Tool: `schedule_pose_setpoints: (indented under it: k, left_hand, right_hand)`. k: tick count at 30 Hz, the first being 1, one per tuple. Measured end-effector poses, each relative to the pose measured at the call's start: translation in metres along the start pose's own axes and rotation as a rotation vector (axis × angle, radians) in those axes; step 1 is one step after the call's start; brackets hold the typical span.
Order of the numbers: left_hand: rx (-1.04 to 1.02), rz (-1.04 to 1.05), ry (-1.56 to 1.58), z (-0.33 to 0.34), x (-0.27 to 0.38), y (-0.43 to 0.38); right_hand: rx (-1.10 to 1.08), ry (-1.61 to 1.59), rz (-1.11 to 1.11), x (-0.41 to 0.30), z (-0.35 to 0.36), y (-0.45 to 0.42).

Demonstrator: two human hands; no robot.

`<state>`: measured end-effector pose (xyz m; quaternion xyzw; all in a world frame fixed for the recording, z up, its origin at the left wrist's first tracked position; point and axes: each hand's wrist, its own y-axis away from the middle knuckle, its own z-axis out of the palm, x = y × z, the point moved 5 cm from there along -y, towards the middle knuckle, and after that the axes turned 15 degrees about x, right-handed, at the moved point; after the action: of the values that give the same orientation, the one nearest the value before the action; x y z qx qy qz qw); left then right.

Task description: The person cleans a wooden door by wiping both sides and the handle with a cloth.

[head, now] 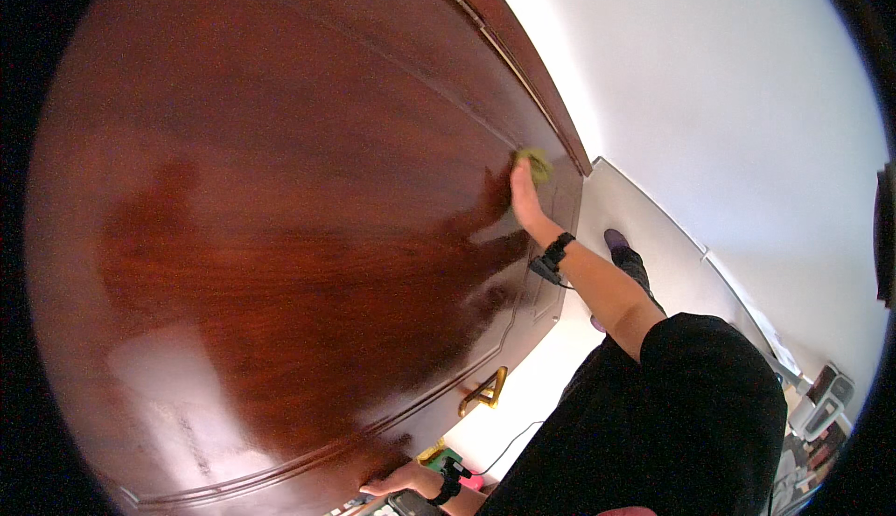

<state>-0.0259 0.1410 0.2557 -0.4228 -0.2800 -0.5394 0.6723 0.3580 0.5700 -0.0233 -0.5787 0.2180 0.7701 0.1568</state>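
A glossy red-brown wooden door (294, 250) with a moulded panel fills most of the view. My right hand (526, 197) presses a yellow-green cloth or sponge (535, 165) flat against the door's lower part, beside the panel moulding. It looks slightly blurred. At the bottom of the view, my left hand (406, 479) grips the door's free edge; some of its fingers are hidden. Between the two hands, a brass lever handle (483, 393) sticks out near that edge. Both wrists wear black straps with small devices and thin cables.
The hinged side meets a wooden frame (518, 47) beside a white wall (714, 61). Pale floor (609, 194) lies below, with my purple shoe (616, 239) on it. A grey-white appliance (820, 404) stands at lower right. Green, yellow and pink items show past the free edge.
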Motion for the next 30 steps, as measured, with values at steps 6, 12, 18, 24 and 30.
schedule_pose_setpoints:
  k: [6, 12, 18, 24, 30]
  left_hand:
    - [0.056, 0.096, -0.041, 0.023, 0.028, 0.04]
    - [0.106, 0.082, -0.031, 0.027, 0.022, 0.046]
    - [0.126, 0.13, -0.044, 0.022, 0.016, 0.052]
    - [0.126, 0.138, -0.007, 0.031, 0.006, 0.057]
    - [0.142, 0.148, -0.016, 0.028, 0.006, 0.054]
  right_hand:
    - [-0.155, -0.006, -0.949, -0.285, 0.042, 0.058]
    - [-0.207, -0.1, -1.338, -0.37, 0.056, 0.053]
    - [0.052, 0.064, -0.738, -0.193, 0.029, -0.042]
    - [-0.039, 0.088, 0.21, 0.065, -0.042, -0.055]
    - [-0.039, 0.086, 0.025, 0.015, -0.02, -0.036]
